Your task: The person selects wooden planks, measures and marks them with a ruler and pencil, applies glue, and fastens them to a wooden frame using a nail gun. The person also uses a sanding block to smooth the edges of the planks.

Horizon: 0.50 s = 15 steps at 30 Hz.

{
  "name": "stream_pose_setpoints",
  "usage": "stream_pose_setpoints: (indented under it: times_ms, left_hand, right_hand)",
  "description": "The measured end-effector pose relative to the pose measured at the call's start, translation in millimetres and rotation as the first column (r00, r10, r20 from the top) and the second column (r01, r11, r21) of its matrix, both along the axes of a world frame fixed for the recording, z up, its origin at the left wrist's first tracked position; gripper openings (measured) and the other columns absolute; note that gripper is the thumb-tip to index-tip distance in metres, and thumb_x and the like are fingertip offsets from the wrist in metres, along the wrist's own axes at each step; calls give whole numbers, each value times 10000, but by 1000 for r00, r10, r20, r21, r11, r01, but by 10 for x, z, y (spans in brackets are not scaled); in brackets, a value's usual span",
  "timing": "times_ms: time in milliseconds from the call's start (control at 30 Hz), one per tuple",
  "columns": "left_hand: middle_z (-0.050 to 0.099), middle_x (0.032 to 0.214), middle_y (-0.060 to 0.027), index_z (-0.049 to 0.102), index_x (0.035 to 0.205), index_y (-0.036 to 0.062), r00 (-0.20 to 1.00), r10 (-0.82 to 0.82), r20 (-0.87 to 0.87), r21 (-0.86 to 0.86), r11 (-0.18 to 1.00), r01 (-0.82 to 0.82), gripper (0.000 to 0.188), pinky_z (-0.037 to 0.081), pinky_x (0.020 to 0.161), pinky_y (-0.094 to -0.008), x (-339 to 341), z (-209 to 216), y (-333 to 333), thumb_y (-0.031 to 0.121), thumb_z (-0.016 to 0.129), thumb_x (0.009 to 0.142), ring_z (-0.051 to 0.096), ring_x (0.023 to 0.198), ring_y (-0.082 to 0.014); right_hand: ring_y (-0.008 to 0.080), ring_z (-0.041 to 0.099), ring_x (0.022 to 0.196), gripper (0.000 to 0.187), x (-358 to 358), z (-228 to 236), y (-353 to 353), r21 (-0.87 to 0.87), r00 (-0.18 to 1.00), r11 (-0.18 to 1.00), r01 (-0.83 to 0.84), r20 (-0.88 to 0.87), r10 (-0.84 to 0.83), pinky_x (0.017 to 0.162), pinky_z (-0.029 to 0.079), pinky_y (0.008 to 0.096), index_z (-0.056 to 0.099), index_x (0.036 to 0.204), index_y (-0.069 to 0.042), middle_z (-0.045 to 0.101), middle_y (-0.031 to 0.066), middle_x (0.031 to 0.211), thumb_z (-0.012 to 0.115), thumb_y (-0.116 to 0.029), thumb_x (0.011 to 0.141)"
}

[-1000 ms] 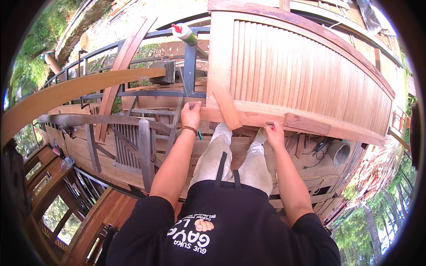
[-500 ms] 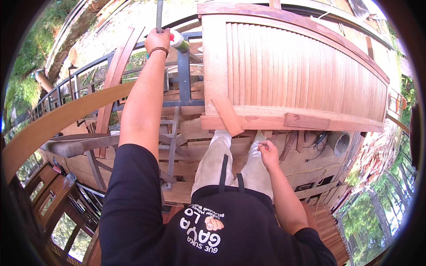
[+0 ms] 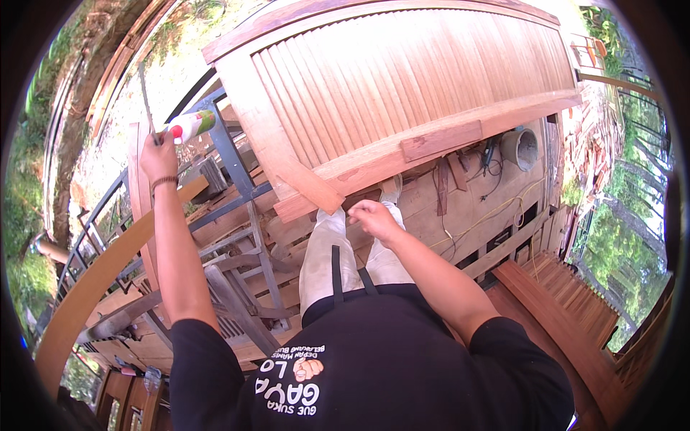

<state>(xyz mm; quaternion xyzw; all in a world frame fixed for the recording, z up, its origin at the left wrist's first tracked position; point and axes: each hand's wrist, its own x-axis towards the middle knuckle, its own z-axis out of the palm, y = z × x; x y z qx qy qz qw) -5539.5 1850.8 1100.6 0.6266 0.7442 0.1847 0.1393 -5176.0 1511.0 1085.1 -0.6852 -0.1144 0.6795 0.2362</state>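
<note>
My left hand [image 3: 158,159], a bracelet at its wrist, reaches out to the far left, closed around the lower end of a long thin grey strip [image 3: 147,97] that points up and away. Close beside its fingers is a white and green bottle [image 3: 192,126] with a red cap, tilted in view by the top of a dark metal frame [image 3: 233,154]. My right hand [image 3: 375,219] is held in front of my legs with curled fingers; what they hold, if anything, is hidden. Just beyond it, a short loose board [image 3: 313,188] lies across the corner of a slatted wooden panel [image 3: 417,79].
A small wood piece [image 3: 440,140] lies on the panel's near edge. Below stand a bucket [image 3: 519,149] and a yellow cord [image 3: 496,215]. At left, a curved plank [image 3: 93,302] and a worn wooden chair-like frame [image 3: 244,294] crowd the space beside my arm.
The view has turned, shifting the panel leftward. My left hand has drawn lower and left with the strip, which now tilts. My right hand has come nearer the panel's corner.
</note>
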Motion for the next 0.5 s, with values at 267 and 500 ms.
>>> stream_pose_setpoints:
  times_ms: [267,500]
  left_hand:
    - [615,723,-33,647,960,-24,894,-241,378,108,970,216,102,451,593,-247,642,1984,-1473,65,678,919,550,631,-94]
    - [666,891,-109,612,1039,-35,581,65,811,-153,983,103,154,514,680,-271,777,1708,-2197,66,663,935,616,732,-143]
  right_hand:
    - [39,362,468,678,-1227,428,1046,-60,611,979,196,-773,-170,407,247,195,562,1148,-44,660,44,949,597,-663,876]
    - [47,388,415,445,-939,543,1030,-146,297,725,673,-844,-447,404,262,204,599,934,-155,648,-18,751,740,-556,802]
